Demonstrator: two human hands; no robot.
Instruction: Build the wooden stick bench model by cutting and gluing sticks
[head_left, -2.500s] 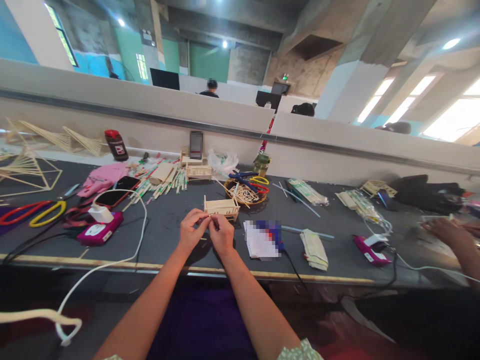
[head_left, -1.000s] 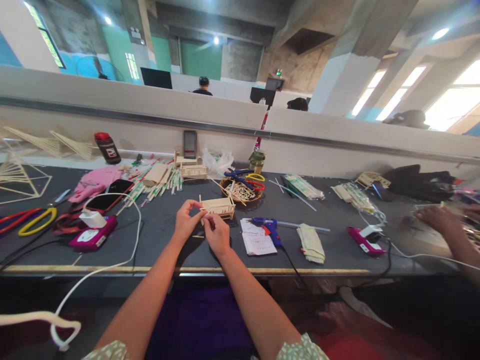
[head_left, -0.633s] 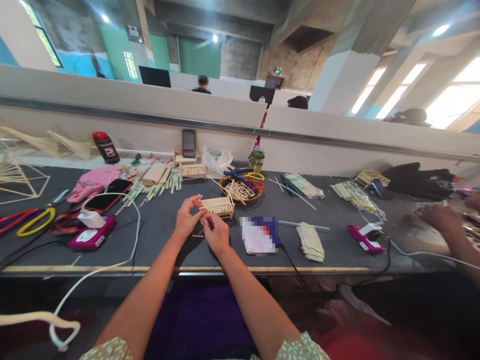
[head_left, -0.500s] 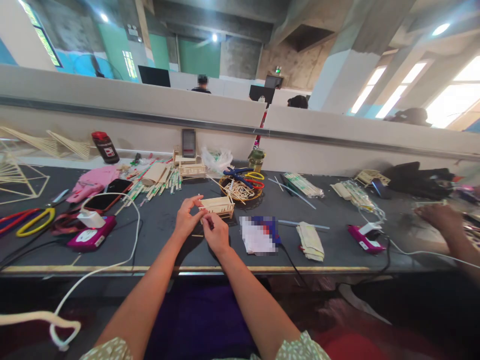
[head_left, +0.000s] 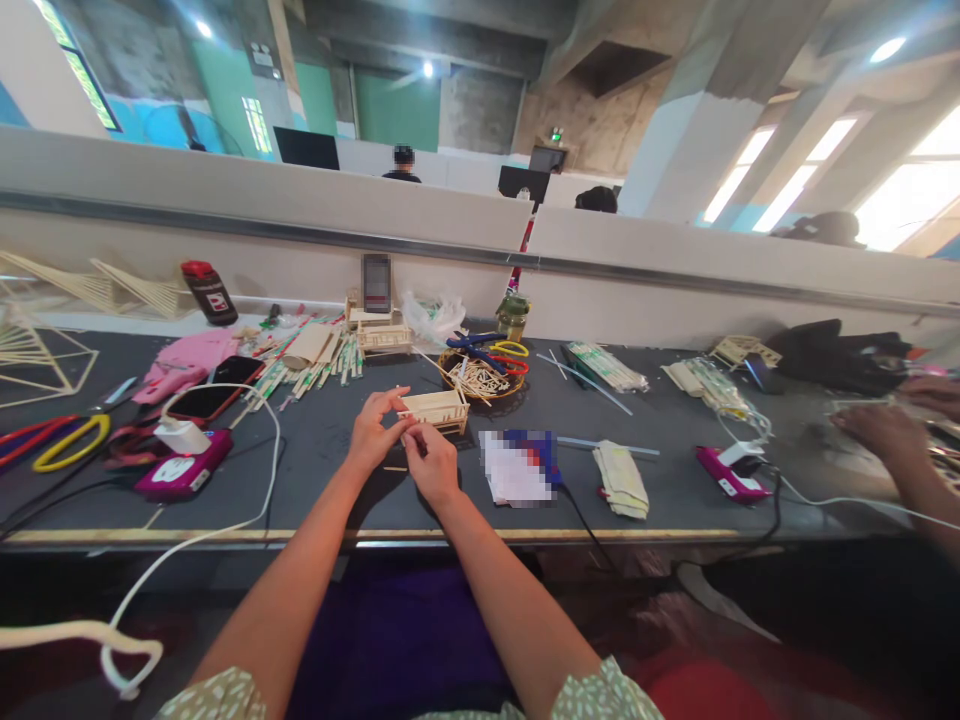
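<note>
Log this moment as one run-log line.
left hand: pinches left end of stick frame | right hand: pinched shut below that end, contents unclear | behind frame: basket of sticks | surface: dark table

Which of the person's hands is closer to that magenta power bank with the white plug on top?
Left. The left hand is to the right of the flat magenta power bank, apart from it; the right hand is farther right, beyond the left hand.
</note>
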